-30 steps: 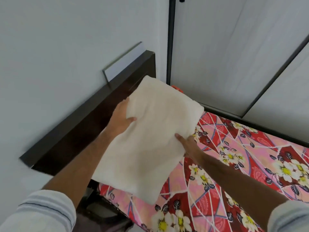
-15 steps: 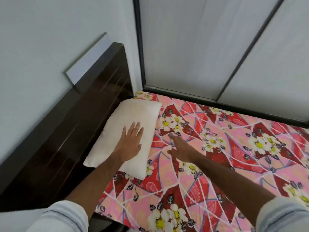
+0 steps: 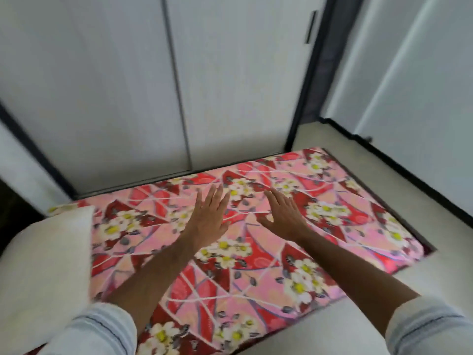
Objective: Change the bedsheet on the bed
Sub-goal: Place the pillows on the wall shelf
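Two rolled pale sleeves frame the view. One white pillow (image 3: 48, 267) lies at the near left on one floral bedsheet (image 3: 256, 265) spread across the bed. Farther out, the left hand (image 3: 207, 218) and right hand (image 3: 284, 216) hover or press flat on the sheet, fingers straight and spread, holding nothing. Smoothing too hard could bunch the fabric or untuck a corner. Beyond stand white wardrobe doors (image 3: 179, 85).

White sliding wardrobe doors (image 3: 230, 80) with dark frames stand along the far side, one bearing a slim black handle (image 3: 310, 26). Pale floor (image 3: 330, 139) shows at right, running to another white panel (image 3: 419, 103) beyond.
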